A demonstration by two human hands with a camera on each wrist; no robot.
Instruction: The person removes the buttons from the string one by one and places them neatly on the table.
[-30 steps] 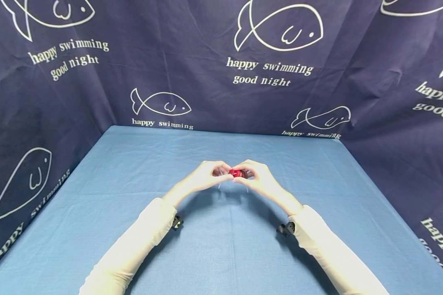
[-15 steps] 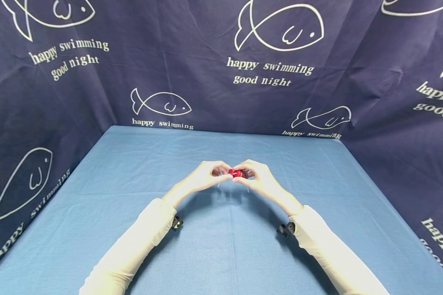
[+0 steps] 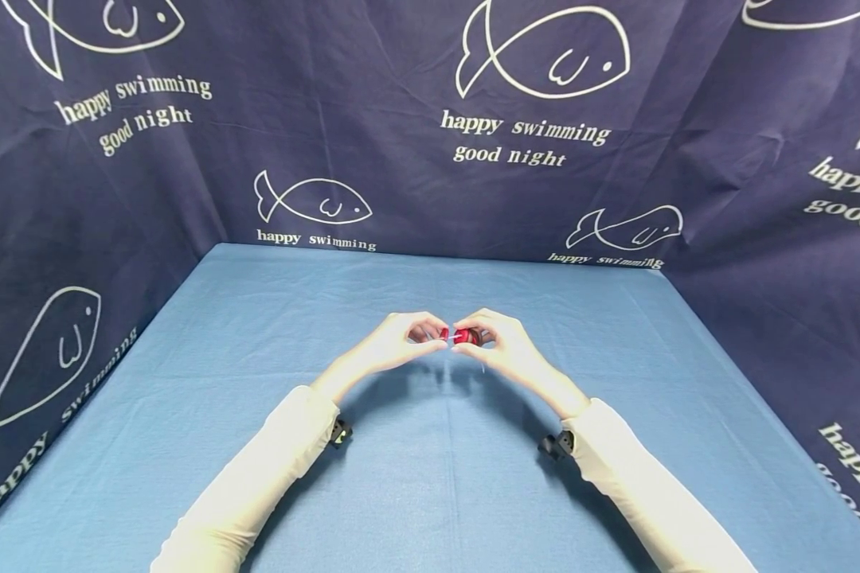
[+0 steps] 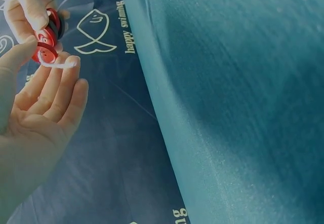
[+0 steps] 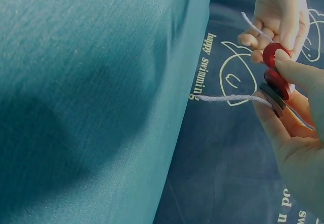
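In the head view my left hand (image 3: 390, 344) pinches a red button-like disc (image 3: 444, 334) between thumb and fingers. Opposite it, my right hand (image 3: 502, 342) grips a small stack of discs (image 3: 467, 337), red and dark. A short stretch of white string (image 3: 455, 337) shows in the small gap between the two. Seen from the left wrist, the left-hand disc (image 4: 46, 54) has small holes with a string end (image 4: 63, 65) coming out. From the right wrist, another string end (image 5: 233, 98) trails from the dark disc (image 5: 273, 100).
A blue cloth (image 3: 430, 477) covers the table under both hands. Behind and at the sides hangs a dark blue curtain (image 3: 408, 119) with white fish and lettering. Small black cameras (image 3: 556, 446) sit at the wrists.
My left hand has drawn slightly left, so its red disc now stands apart from the discs in my right hand and string shows between them. The right hand is nearly still.
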